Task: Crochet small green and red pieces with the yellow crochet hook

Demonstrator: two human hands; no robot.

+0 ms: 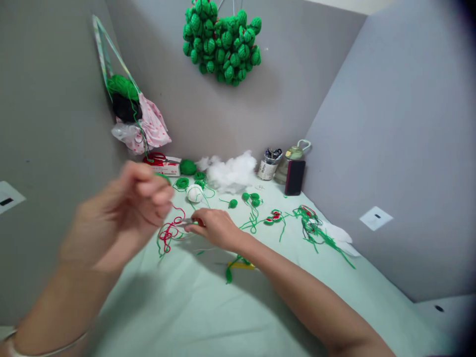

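Note:
My left hand (126, 223) is raised close to the camera, blurred, with its fingers curled. A bit of green yarn (163, 177) shows at its fingertips; the rest is hidden behind the fingers. My right hand (215, 228) reaches over the table, closed on a small grey metal tool, seemingly thread snips (188, 221). Just left of that tool lies a loose tangle of red yarn (169, 235). A white ball (195, 193) rests behind my right hand. Under the right forearm lie a yellow-handled hook (241, 266) and a small green crocheted piece (228, 274).
White stuffing (234, 171) is heaped at the back, beside a pen cup (268, 166), a bottle (284, 168) and a phone (295, 177). Green yarn scraps (316, 230) lie to the right. Green crocheted balls (226, 44) hang overhead. Red-handled scissors (156, 158) lie on a box.

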